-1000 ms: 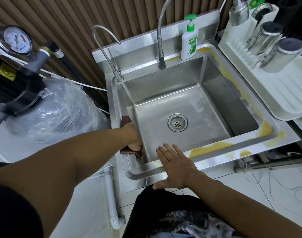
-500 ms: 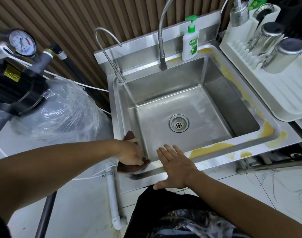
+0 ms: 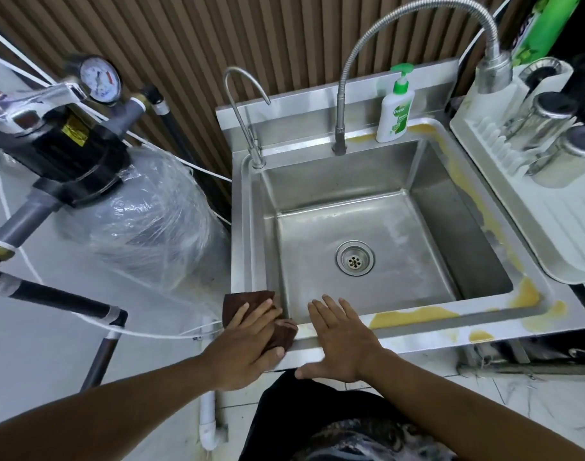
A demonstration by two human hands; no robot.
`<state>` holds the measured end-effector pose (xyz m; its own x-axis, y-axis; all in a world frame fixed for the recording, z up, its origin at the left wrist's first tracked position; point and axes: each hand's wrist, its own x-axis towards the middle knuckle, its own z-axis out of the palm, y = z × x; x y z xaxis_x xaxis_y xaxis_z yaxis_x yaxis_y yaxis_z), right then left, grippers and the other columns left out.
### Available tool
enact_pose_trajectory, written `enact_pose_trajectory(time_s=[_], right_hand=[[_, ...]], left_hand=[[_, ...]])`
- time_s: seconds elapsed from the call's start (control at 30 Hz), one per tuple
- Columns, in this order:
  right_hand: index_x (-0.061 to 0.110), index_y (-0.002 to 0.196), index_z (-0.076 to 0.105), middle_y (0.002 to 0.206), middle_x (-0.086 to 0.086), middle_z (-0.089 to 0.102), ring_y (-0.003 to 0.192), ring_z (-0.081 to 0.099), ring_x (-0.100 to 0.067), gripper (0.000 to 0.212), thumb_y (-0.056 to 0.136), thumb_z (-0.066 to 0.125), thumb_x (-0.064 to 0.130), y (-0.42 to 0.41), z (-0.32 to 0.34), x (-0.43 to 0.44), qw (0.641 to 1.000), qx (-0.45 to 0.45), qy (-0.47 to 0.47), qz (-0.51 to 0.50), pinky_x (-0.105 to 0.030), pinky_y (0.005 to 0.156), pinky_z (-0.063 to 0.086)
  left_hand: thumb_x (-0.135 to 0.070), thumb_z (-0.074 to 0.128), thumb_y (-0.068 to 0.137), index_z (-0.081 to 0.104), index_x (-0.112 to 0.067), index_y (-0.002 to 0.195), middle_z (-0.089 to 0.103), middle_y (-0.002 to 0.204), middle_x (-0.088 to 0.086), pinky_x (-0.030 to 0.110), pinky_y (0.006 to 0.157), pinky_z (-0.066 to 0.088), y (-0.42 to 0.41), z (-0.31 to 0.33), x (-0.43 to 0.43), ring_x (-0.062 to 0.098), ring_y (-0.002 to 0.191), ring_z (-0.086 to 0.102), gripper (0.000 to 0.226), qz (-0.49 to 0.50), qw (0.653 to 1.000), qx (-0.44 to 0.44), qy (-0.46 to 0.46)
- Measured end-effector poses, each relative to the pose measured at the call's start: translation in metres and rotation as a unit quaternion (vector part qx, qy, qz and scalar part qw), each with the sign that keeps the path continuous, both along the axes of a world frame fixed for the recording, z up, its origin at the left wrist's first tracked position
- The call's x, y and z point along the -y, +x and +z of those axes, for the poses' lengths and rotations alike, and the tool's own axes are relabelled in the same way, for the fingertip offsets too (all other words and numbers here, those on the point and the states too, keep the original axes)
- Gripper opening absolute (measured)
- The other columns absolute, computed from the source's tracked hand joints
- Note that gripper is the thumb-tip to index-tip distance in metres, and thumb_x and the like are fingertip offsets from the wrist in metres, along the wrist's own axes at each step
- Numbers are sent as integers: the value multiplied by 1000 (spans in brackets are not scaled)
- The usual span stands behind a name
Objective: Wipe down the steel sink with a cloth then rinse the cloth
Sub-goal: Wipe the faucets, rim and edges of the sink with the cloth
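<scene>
Bare forearms without sleeves; a black garment [image 3: 317,410] with a pale swirling print.
</scene>
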<state>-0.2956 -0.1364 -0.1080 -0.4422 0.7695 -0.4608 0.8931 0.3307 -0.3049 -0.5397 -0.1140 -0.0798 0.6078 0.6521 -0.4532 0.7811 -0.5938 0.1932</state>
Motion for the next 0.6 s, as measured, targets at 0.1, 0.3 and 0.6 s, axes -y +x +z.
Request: enact_pose_trajectory(time_s=[0.1,0.3,0.6], right_hand=[[10,159,-11,168,-7,-14,152,-23,-22,129,73,32,95,0,0,-1,1000,4,-8,3,-48,123,-13],[10,159,-10,168,-7,-11,153,-19,-23,131,68,23,99,2,3,-4,1000,-5,-15,14,-45,123,-12],[11,160,-4,169,-5,-5,154,-16,-23,124,75,42,89,24,9,0,999,-16,20,20,-46,122,-14]], left_hand=[[-74,-4,86,15,-28,160,1,168,-9,38,120,-17,6,-3,16,6,150,-23,88,69,997,14,-19],[-81,-12,69,-1,-26,161,-18,166,-12,38,117,-23,35,-4,39,5,146,-30,108,219,972,21,-76],[-48,18,106,6,-16,161,-14,168,1,48,119,-15,96,-1,42,19,151,-25,65,395,916,12,-77]])
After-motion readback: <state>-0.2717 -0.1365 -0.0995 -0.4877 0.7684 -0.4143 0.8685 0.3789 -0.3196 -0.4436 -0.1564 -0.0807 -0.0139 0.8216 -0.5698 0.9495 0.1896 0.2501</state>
